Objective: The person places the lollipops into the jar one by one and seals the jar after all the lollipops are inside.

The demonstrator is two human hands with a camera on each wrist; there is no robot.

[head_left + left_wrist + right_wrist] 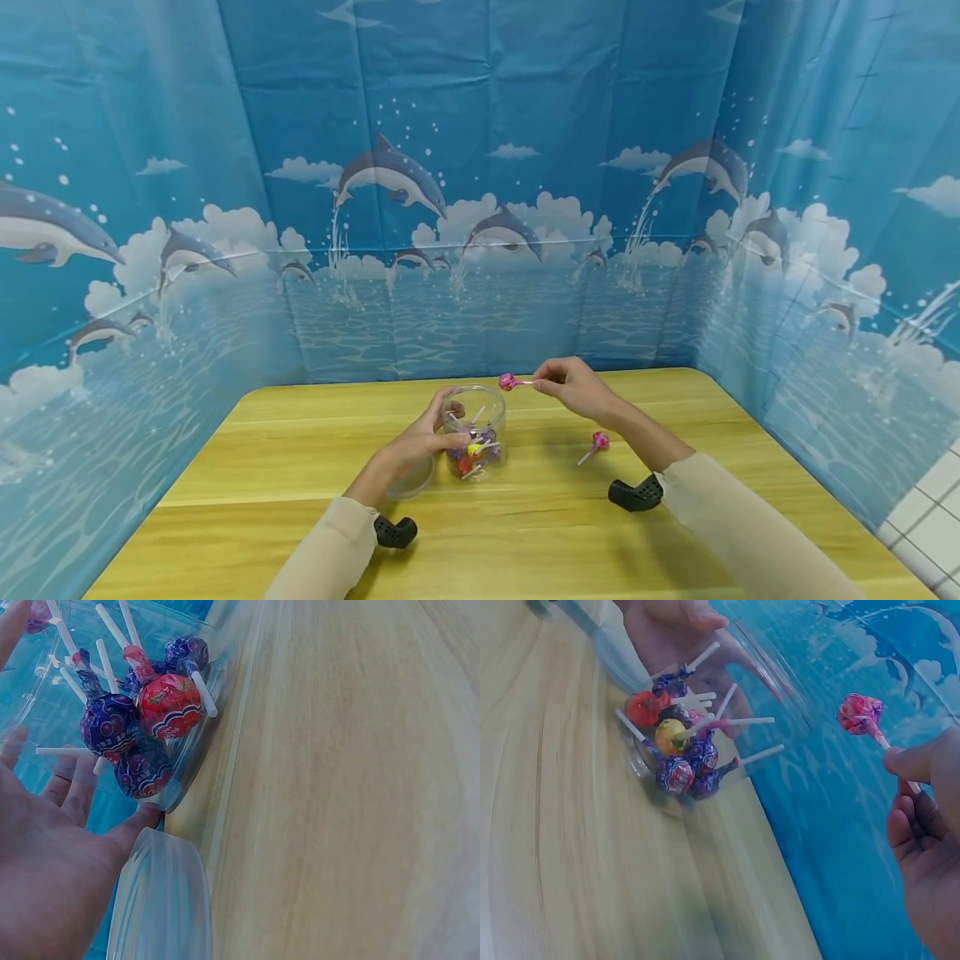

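A clear plastic jar (474, 408) stands on the table with several wrapped lollipops (480, 450) inside, purple, red and yellow, sticks pointing various ways. My left hand (423, 433) grips it from the left, thumb across the front and fingers round the far side. Up beside the rim, on the right, my right hand (573, 386) pinches the white stick of a pink lollipop (860, 715) between thumb and fingers. Its candy end points toward the jar, close to the opening. Another pink lollipop (600, 440) lies on the table below the right forearm.
A clear round lid (161, 900) lies on the table (300, 467) just left of the jar, partly hidden by the left wrist. A blue dolphin-print curtain (480, 317) hangs along the table's back and sides. Black wrist mounts (636, 493) stick out below both sleeves.
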